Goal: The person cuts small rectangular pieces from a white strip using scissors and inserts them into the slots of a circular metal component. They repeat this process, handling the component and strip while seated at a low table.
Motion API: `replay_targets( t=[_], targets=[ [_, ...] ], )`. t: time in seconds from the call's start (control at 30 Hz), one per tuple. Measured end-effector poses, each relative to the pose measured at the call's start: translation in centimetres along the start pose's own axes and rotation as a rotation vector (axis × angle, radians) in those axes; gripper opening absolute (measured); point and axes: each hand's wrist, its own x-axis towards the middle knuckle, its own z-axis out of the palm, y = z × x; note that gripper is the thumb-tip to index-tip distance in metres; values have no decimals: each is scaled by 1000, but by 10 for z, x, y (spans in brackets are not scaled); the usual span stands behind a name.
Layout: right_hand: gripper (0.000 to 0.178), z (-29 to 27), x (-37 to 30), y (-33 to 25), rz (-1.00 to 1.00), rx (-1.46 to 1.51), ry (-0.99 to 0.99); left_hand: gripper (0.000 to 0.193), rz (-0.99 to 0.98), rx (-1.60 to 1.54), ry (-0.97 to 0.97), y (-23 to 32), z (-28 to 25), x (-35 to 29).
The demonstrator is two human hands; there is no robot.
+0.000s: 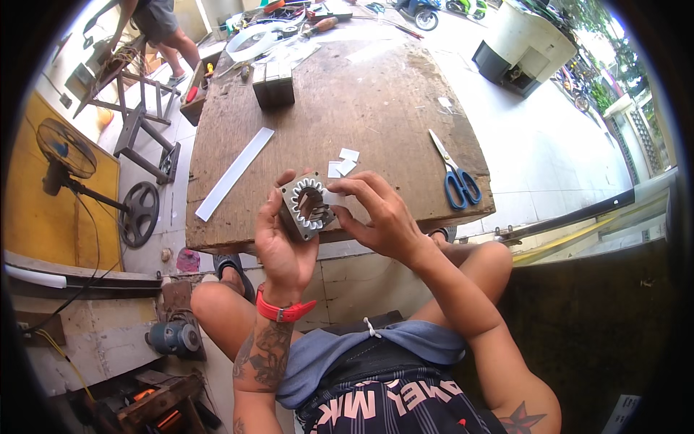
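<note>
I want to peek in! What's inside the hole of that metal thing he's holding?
The metal block has white paper linings around its toothed hole, and the right hand holds another white piece at its edge. The left hand covers its back.

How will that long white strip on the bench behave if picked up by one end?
The white strip looks thin and lies flat on the bench, so it will probably droop. It is likely very light, easy to blow or slide. Pinching its edge off the wood may be fiddly.
</note>
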Motion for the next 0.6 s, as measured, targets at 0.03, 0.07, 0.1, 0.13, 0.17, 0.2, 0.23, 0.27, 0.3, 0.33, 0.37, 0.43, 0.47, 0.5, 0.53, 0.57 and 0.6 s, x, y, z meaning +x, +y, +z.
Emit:
replay_targets(
  t=[0.03,0.07,0.1,0.13,0.17,0.2,0.23,0.27,0.3,0.33,0.37,0.43,0.47,0.5,0.53,0.57,0.6],
  targets=[
    [38,-1,0,0,-52,-64,26,45,5,9,5,-1,1,0],
    [34,-1,0,0,-103,-128,52,44,10,18,10,-2,3,-1],
    [33,4,2,1,-104,-126,68,44,14,36,6,1,2,0],
    [32,5,2,1,-105,-132,76,43,16,44,0,1,3,-1],
    [31,7,3,1,-105,-139,82,42,24,53,-17,1,4,0],
    [31,7,2,1,-97,-122,81,42,33,64,-15,1,5,0],
    [30,8,1,0,-84,-103,75,42,46,77,-22,1,5,-1],
    [29,9,-1,-1,-73,-84,71,42,59,90,-27,1,6,-1],
    [29,10,-1,-1,-77,-93,80,42,62,85,-22,1,6,-1],
    [28,10,-2,-2,-82,-102,90,42,66,79,-17,1,6,-1],
    [27,11,-2,-2,-87,-111,101,41,68,73,-12,1,7,-1],
    [25,12,-2,-2,-88,-130,120,41,64,63,-20,1,7,-2],
    [24,12,-1,-3,-82,-140,123,42,67,56,-33,1,7,-3],
    [24,12,-1,-3,-88,-137,120,42,69,67,-29,1,8,-2],
    [24,13,-3,-5,-86,-135,111,42,75,75,-33,1,8,-2],
    [24,14,-4,-6,-81,-131,101,42,79,84,-37,1,7,-2],
    [25,13,-5,-6,-94,-139,79,42,80,87,-30,1,7,-3]
  ],
)
